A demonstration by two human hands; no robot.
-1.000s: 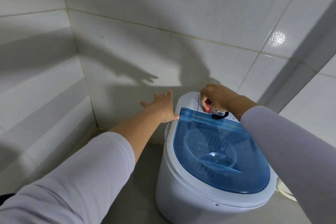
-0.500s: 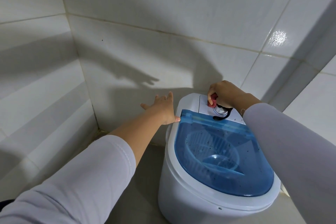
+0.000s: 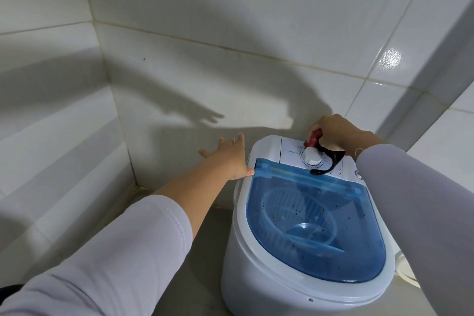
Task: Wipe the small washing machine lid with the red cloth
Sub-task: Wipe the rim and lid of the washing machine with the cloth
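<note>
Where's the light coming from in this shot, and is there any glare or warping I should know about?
Head view: light comes from behind the person, throwing shadows of the left hand and right hand onto the tiled wall; one glare spot upper right; wide-angle lens bows the tile lines.

My sleeves [image 3: 123, 251] pale lilac; cloth [image 3: 313, 138] red; lid [image 3: 315, 226] translucent blue, black-speckled; washer body [image 3: 256, 277] white; wall tiles [image 3: 230, 20] white.

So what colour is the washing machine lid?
Translucent blue lid, speckled with dark spots; head view.

right hand [image 3: 336, 133] with the red cloth [image 3: 313, 138] slid back off the white dial [image 3: 311, 156], now uncovered, toward the panel's rear edge
</note>
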